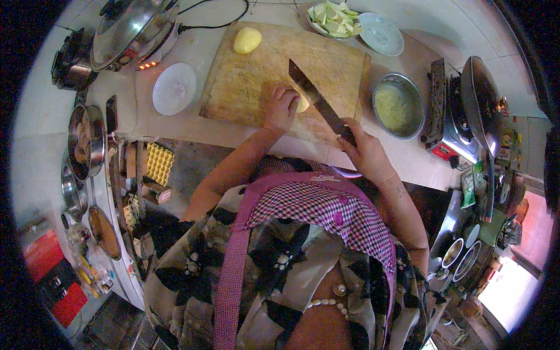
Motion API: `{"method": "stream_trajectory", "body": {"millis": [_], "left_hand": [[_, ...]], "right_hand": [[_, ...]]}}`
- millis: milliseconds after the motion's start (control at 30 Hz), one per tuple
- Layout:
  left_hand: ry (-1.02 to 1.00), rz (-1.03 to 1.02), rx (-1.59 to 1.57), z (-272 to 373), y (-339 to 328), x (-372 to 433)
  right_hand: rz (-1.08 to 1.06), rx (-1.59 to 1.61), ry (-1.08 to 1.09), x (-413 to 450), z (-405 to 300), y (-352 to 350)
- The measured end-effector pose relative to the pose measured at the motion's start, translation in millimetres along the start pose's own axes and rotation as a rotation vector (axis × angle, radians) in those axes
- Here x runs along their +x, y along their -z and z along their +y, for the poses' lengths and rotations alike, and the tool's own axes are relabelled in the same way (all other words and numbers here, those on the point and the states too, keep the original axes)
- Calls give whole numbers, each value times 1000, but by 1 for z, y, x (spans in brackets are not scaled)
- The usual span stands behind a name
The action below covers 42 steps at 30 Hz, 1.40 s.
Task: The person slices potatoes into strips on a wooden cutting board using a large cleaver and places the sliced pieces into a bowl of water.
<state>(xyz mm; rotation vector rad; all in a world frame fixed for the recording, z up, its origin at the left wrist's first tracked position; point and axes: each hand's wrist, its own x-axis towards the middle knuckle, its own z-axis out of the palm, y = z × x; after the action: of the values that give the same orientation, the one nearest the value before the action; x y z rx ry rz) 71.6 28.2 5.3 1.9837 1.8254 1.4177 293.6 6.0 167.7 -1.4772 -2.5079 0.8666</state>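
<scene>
On the wooden cutting board [323,57], my left hand [281,108] holds a pale yellow peeled potato piece [302,104] with its fingers curled over it. My right hand [365,151] grips the handle of a broad kitchen knife [317,98]. The blade slants up and to the left, just right of the potato piece, and I cannot tell whether it touches. A whole peeled potato [247,40] lies near the board's far left corner. Right of the board stands a metal bowl [398,105] with pale yellow shreds in it, perhaps under liquid.
A white plate [175,89] sits left of the board. Behind it are a lidded electric pan [131,35] and its black cord. Cut green vegetable pieces [334,19] fill a dish beside a pale plate [381,34]. At right, a wok [479,105] rests on a gas stove [455,151].
</scene>
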Motion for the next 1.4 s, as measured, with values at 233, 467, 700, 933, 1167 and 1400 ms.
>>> {"method": "stream_trajectory", "body": {"millis": [233, 467, 700, 933, 1167, 1400], "left_hand": [[-35, 58, 45, -5, -4, -3], [-47, 49, 86, -3, 1, -3], [-31, -3, -3, 5, 9, 0], [-51, 21, 45, 4, 10, -3], [-37, -69, 23, 14, 23, 6], [-67, 27, -47, -1, 11, -3]], "right_hand": [[2, -13, 127, -4, -6, 8], [-173, -153, 33, 16, -15, 1], [-45, -57, 105, 33, 18, -25], [-151, 27, -27, 7, -15, 7], [-119, -14, 49, 30, 1, -23], [-48, -39, 86, 21, -3, -24]]}}
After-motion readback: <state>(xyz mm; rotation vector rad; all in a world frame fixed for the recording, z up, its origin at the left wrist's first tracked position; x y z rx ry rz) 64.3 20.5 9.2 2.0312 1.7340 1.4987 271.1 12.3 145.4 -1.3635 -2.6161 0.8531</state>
